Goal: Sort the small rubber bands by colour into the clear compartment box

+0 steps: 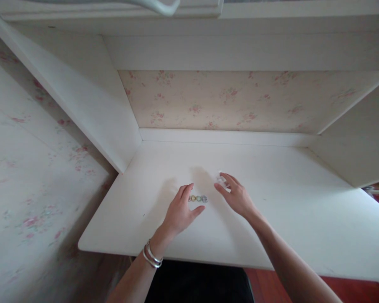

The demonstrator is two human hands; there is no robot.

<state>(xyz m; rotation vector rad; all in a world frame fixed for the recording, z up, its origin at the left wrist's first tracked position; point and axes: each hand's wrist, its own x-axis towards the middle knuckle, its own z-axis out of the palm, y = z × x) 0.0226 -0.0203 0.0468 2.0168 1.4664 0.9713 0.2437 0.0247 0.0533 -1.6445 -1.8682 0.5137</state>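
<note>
On the white desk (303,219): a short row of small round pieces (199,198) lay near the middle of the top, running from left to right, set close together.
Round pieces: about four could be counted; tints of yellow, green and grey were noted, and the leftmost was partly covered by the fingers.
Left hand (180,212): spread, with the thumb well away from the fingers and the row showing in the gap between; whether any finger touched a piece could not be told.
Bangles (152,254): two, silver, worn side by side on the left wrist.
Right hand (237,197): thumb and fingertips pinching a small clear object (221,179), beyond the row and to its right, apart from it; its exact shape was too blurred to record.
Wall (189,99): papered in pink flowers on cream behind the desk.
Panels: one white board (91,84) stood at the left end, another (356,130) at the right.
Floor (266,284): reddish, seen below the front edge, beside a black surface (198,282) whose nature could not be determined.
</note>
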